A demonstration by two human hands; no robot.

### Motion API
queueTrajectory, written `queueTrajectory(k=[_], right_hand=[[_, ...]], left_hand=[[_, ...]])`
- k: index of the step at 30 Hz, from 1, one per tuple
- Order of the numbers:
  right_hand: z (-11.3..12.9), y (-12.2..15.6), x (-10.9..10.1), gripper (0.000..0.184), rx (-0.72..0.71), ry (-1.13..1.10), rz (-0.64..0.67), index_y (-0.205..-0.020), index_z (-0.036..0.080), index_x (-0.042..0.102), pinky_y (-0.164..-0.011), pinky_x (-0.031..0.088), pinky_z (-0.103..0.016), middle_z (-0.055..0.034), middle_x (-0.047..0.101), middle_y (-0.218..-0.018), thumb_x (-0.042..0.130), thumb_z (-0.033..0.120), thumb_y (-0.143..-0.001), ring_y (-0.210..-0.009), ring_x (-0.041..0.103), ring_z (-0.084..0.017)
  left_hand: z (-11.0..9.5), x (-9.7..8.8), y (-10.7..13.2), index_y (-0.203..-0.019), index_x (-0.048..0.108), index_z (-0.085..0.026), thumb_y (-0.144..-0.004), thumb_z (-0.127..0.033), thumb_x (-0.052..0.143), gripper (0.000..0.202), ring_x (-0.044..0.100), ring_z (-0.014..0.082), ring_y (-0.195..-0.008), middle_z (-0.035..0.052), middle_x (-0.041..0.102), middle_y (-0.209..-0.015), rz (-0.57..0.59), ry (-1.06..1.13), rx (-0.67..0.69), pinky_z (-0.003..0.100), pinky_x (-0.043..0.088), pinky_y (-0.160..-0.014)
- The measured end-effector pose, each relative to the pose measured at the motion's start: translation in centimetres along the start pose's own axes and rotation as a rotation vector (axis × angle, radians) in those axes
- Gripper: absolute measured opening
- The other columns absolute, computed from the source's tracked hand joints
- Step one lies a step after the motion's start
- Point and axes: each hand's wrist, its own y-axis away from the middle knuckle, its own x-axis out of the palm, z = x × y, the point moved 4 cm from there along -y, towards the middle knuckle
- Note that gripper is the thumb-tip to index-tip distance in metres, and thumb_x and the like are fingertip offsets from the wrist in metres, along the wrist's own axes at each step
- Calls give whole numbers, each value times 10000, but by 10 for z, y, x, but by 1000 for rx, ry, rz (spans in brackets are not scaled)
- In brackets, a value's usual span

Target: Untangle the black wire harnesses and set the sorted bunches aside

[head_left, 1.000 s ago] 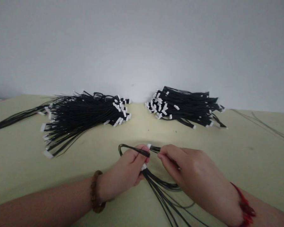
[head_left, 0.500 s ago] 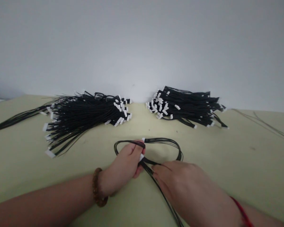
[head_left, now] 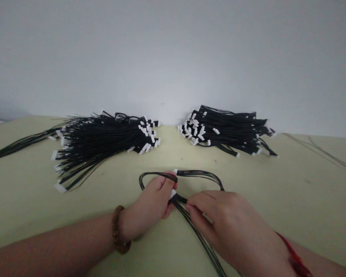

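The **right hand** (head_left: 216, 215) has closed since the picture half a second earlier: it was flatter and lower then, and now its thumb and fingers pinch the black wires just beside the left hand. The **left hand** (head_left: 148, 206) stays curled shut around the same **small bundle of black wires** (head_left: 198, 174), its fingers wrapped over the strands. A **white connector** (head_left: 173, 193) sticks out at its fingertips, and a **second white connector** (head_left: 175, 171) shows just above them.

The bundle's loop now runs flatter ahead of both hands, and its right end passes behind the right hand. Loose strands trail from between the hands toward the body. A **wooden bead bracelet** (head_left: 118, 229) circles the left wrist, and a **red cord bracelet** (head_left: 295, 261) circles the right.

Beyond the hands, on the **pale green table** (head_left: 75, 184), lie two **large piles of connector-tipped black wires**, (head_left: 103, 142) ahead of the left hand and (head_left: 225, 130) ahead of the right. Their white ends face each other. **Eyeglasses** (head_left: 123, 117) rest behind the left pile, near the **white wall** (head_left: 173, 57).
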Motion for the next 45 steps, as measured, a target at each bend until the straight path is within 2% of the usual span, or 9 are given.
queueTrajectory(k=[3, 8, 10, 14, 16, 18, 23, 29, 45], right_hand=[[-4, -4, -8, 210, 55, -127, 45, -637, 186, 557, -521, 312, -242, 11, 559, -606, 441, 199, -811, -542, 494, -110], [-26, -7, -24, 197, 206, -1084, 458, -825, 156, 592, -420, 333, -169, 18, 483, -570, 397, 181, -808, -451, 419, -61], [-36, -8, -39, 172, 131, -1258, 433, -848, 150, 606, -471, 378, -184, -8, 512, -630, 451, 204, -799, -521, 457, -74], [-52, -12, -72, 157, -26, -1113, -82, -736, 195, 600, -659, 428, -249, -21, 503, -715, 489, 263, -825, -692, 486, -114], [-53, -10, -83, 268, 49, -1203, -376, -719, 215, 529, -698, 436, -267, -23, 488, -763, 342, 298, -892, -745, 502, -119], [-49, -7, -85, 317, 186, -1268, -501, -776, 233, 473, -578, 437, -223, -14, 461, -705, 195, 289, -917, -645, 502, -100], [-19, -6, -59, 170, 172, -908, -79, -741, 194, 517, -372, 329, -182, 30, 492, -497, 420, 295, -837, -411, 449, -81], [-11, 0, -27, 168, 25, -103, -179, -641, 171, 509, -431, 260, -216, 30, 499, -531, 469, 199, -801, -451, 419, -75], [-9, 4, -25, 153, -86, -70, -157, -680, 180, 515, -522, 285, -240, 23, 513, -601, 447, 178, -818, -544, 449, -97]], left_hand=[[-3, -1, 1, -625, 425, -171, -832, -412, 335, 330, 292, 55, -298, -77, 333, -349, 6, -67, 33, 150, 205, -300], [-4, 0, 2, -651, 396, -179, -835, -442, 328, 328, 278, 44, -289, -87, 320, -407, -1, -36, 4, 152, 185, -290], [-3, 0, 2, -671, 389, -180, -832, -438, 338, 308, 286, 37, -305, -85, 326, -468, -4, 11, -23, 149, 199, -294], [0, 0, 2, -713, 398, -178, -826, -429, 360, 277, 298, 24, -352, -73, 358, -560, -17, 63, -57, 133, 247, -317], [0, 0, 2, -701, 402, -176, -826, -437, 356, 293, 294, 24, -350, -73, 352, -544, -16, 39, -47, 131, 245, -317], [-2, 1, 3, -679, 401, -173, -827, -428, 352, 300, 286, 26, -330, -76, 340, -507, 11, 7, -11, 137, 223, -305], [-3, 3, 3, -727, 433, -172, -811, -382, 387, 231, 314, 32, -324, -73, 378, -529, 47, 48, 56, 141, 215, -283], [-1, 4, 5, -710, 414, -178, -827, -396, 359, 254, 302, 24, -322, -80, 372, -500, 89, 96, 49, 122, 218, -289], [-3, 4, 6, -711, 411, -173, -844, -378, 349, 253, 282, 11, -320, -71, 382, -532, 149, 157, 50, 123, 216, -309]])
